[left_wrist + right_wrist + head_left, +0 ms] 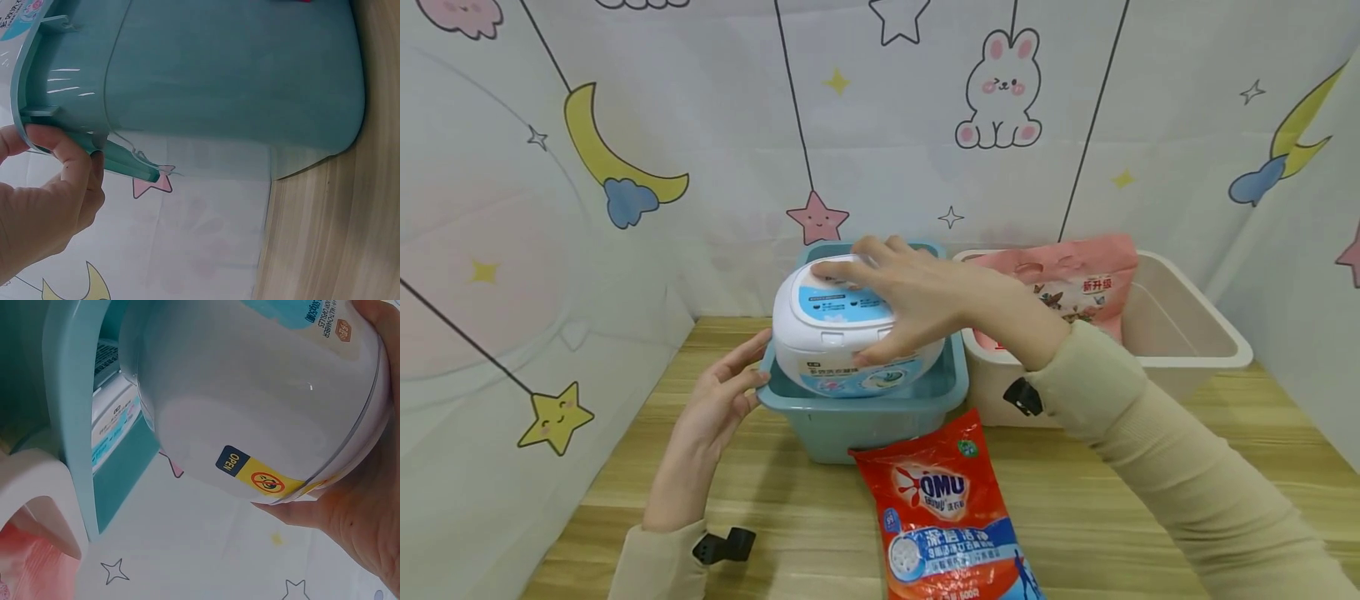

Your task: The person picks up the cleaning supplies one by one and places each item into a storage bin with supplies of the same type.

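My right hand [910,292] spans the lid of a white laundry-capsule box [797,325] with a blue label, thumb on its front and fingers over the top. The box sits tilted over the mouth of a teal plastic bin [850,433]. In the right wrist view, a yellow "OPEN" sticker [256,475] shows on the box's side, and another white package [115,422] is partly visible inside the bin. My left hand [722,392] pinches the bin's left rim; in the left wrist view its thumb and fingers [69,156] are bent around that rim.
A red OMU laundry powder bag [943,517] lies on the wooden table [805,525], up against the bin's front. To the right stands a beige bin [1180,308] with a pink bag [1097,283] in it. A cartoon-print curtain [895,125] hangs behind and along both sides.
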`<action>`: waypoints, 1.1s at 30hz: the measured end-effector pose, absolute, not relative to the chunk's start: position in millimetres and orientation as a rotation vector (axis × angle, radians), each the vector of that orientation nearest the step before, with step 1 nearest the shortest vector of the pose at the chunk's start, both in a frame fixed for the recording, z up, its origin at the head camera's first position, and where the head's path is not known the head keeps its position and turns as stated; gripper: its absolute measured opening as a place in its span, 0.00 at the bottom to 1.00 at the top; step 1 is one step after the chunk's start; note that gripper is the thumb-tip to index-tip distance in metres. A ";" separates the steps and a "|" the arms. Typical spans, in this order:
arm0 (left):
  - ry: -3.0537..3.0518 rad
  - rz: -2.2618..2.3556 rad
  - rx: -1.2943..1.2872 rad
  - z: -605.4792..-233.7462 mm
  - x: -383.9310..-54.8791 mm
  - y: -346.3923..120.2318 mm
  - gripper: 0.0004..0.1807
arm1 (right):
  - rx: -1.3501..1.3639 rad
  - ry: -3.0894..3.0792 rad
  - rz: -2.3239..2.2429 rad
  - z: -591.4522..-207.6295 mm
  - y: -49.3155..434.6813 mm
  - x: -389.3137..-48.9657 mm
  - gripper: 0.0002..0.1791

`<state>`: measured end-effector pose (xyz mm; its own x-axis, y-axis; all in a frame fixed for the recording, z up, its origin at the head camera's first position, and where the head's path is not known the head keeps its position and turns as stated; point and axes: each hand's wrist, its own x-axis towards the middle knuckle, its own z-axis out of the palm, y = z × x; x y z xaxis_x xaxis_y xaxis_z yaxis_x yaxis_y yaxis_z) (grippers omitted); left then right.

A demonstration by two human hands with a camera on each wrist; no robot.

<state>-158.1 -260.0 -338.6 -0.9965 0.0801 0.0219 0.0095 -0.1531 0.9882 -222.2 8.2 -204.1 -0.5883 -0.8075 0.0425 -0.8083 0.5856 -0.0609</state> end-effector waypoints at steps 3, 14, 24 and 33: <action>2.018 2.341 0.101 -338.6 -157.6 -261.1 0.31 | 1.427 -2.796 0.115 -205.6 3.9 -223.2 0.52; 2.029 2.329 0.070 -338.3 -158.6 -259.1 0.33 | 1.454 -2.821 0.110 -213.8 -2.8 -229.1 0.51; 2.023 2.327 0.085 -337.5 -158.5 -260.3 0.32 | 1.465 -2.855 0.109 -223.9 -7.1 -234.9 0.51; 2.020 2.332 0.081 -338.4 -158.9 -261.3 0.32 | 1.477 -2.875 0.083 -232.0 -11.9 -239.1 0.51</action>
<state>-158.9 -261.3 -338.4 -0.9971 0.0760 0.0037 -0.0071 -0.1425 0.9898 -239.1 -11.9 -232.0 -0.5794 -0.8130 -0.0578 -0.8083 0.5822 -0.0876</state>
